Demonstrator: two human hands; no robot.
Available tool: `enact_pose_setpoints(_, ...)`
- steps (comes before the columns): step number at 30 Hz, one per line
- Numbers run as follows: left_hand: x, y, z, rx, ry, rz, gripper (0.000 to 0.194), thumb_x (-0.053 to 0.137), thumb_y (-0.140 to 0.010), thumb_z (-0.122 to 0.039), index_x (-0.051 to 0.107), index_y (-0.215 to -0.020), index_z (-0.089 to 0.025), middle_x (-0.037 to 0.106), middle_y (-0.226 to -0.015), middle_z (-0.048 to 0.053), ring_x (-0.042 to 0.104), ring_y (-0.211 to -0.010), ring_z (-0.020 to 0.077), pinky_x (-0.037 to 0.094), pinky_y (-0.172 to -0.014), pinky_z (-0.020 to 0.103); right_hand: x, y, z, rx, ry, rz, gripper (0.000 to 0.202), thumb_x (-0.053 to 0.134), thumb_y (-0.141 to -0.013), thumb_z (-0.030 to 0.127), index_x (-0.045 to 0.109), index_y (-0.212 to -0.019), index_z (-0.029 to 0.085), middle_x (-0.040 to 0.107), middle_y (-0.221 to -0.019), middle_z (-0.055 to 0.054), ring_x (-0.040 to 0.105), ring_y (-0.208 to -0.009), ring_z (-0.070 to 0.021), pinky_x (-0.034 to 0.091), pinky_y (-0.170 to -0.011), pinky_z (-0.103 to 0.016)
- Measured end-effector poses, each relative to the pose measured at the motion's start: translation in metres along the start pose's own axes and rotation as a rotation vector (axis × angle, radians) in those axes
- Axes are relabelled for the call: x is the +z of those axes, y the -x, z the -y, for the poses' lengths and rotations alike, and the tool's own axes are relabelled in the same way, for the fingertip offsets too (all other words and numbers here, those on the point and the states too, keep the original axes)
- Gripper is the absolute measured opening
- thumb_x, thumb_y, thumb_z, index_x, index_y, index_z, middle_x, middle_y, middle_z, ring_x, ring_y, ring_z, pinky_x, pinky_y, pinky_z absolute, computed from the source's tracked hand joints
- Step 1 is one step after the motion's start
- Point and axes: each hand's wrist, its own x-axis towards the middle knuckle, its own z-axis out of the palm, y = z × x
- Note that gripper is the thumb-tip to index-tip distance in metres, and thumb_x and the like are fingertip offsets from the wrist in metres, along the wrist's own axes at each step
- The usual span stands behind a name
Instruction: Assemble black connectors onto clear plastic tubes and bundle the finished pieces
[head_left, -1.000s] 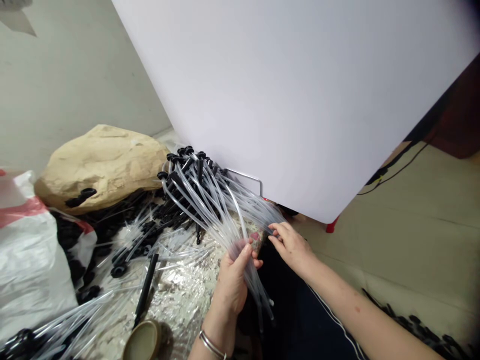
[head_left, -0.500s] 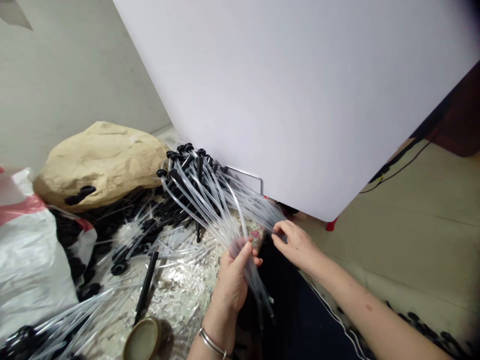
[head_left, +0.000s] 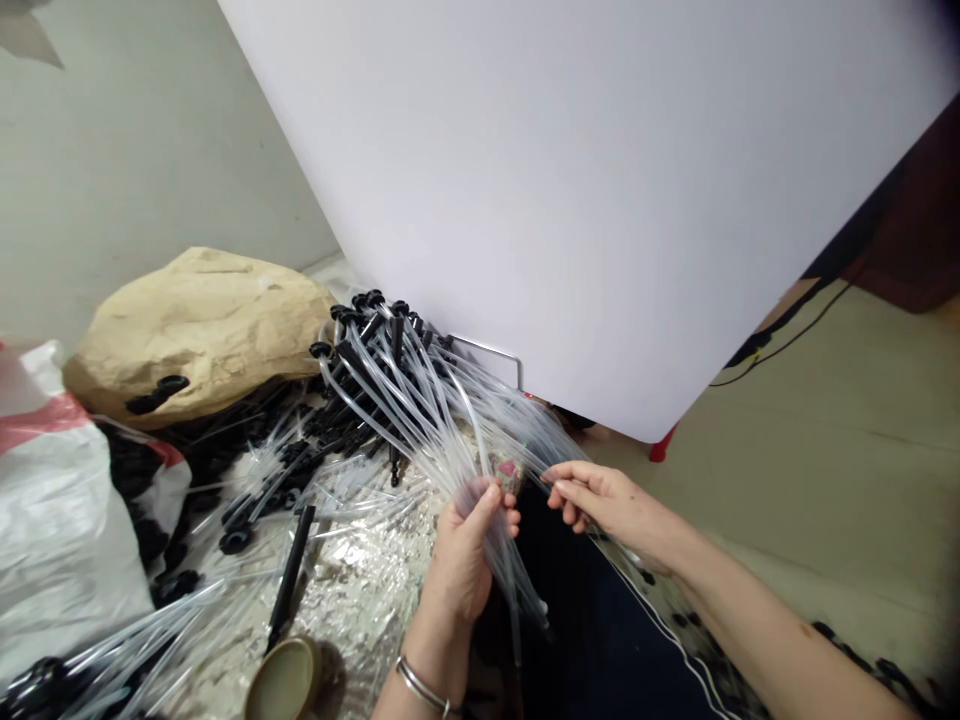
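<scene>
My left hand (head_left: 469,545) is closed round a bundle of clear plastic tubes (head_left: 442,440), thumb on top. The tubes' loose ends hang below the hand over dark cloth, and black fittings (head_left: 367,305) cap their far ends on the table. To the right, my right hand (head_left: 592,500) has its fingers curled and its thumb against the index finger. Its fingertips are at the near end of a second spread of clear tubes (head_left: 536,425), beside the white panel's lower edge. Whether a tube is pinched between them is not clear.
The large white panel (head_left: 540,200) slants behind the tubes. Left are a tan paper-like bundle (head_left: 202,320), a white and red plastic bag (head_left: 60,510), and loose black fittings with tubes. A black rod (head_left: 292,575) and a round shallow container (head_left: 281,680) lie on the shiny table covering (head_left: 367,580).
My right hand has shifted slightly right and down, its fingers curling and the gap between thumb and index finger closing. My left hand keeps its hold on the tubes.
</scene>
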Motion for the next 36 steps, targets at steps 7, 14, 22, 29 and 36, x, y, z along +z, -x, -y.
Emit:
enact_pose_setpoints(7,0.000,0.002,-0.001,-0.004,-0.030,0.019,0.020,0.071,-0.072,-0.028,0.063,-0.084,-0.014,0.071,-0.095,0.011,0.068,-0.083,0.0195,0.051,-0.058,0.020,0.007,0.012,-0.005,-0.006,-0.038,0.099,0.029,0.051,-0.081,0.035,0.056,-0.099,0.013,0.064,-0.081,-0.004,0.058,-0.065,-0.0105,0.045,-0.063,-0.026)
enact_pose_setpoints(14,0.001,0.002,0.001,-0.009,-0.089,0.011,0.026,0.070,-0.073,-0.029,0.066,-0.092,-0.012,0.071,-0.090,0.010,0.066,-0.071,0.0155,0.051,-0.059,0.022,0.037,0.019,-0.010,-0.120,0.234,0.106,0.017,0.044,-0.082,0.021,0.058,-0.091,0.016,0.063,-0.076,-0.001,0.058,-0.062,-0.0107,0.045,-0.062,-0.024)
enact_pose_setpoints(22,-0.003,0.000,0.006,0.076,-0.002,0.003,0.027,0.075,-0.067,-0.021,0.066,-0.091,-0.013,0.066,-0.064,0.000,0.061,-0.058,0.0087,0.049,-0.059,0.018,0.020,0.004,-0.018,-0.185,0.413,-0.074,0.036,0.032,-0.089,0.036,0.056,-0.108,0.016,0.061,-0.072,-0.002,0.058,-0.057,-0.0123,0.046,-0.060,-0.025)
enact_pose_setpoints(29,0.003,0.003,0.002,0.023,0.051,0.014,0.022,0.073,-0.069,-0.023,0.062,-0.085,-0.014,0.065,-0.062,-0.001,0.066,-0.062,0.0145,0.054,-0.071,0.031,0.015,-0.039,-0.048,-0.203,0.601,-0.229,0.034,0.046,-0.080,0.030,0.056,-0.110,0.016,0.056,-0.065,0.002,0.050,-0.056,-0.0129,0.037,-0.055,-0.025)
enact_pose_setpoints(36,0.003,0.002,0.002,0.027,-0.012,-0.019,0.023,0.073,-0.069,-0.021,0.061,-0.086,-0.013,0.071,-0.077,0.006,0.069,-0.072,0.0193,0.055,-0.067,0.030,0.012,-0.029,-0.033,-0.255,0.628,-0.235,0.017,0.049,-0.077,0.031,0.060,-0.075,0.018,0.054,-0.073,-0.001,0.051,-0.066,-0.0139,0.038,-0.061,-0.026)
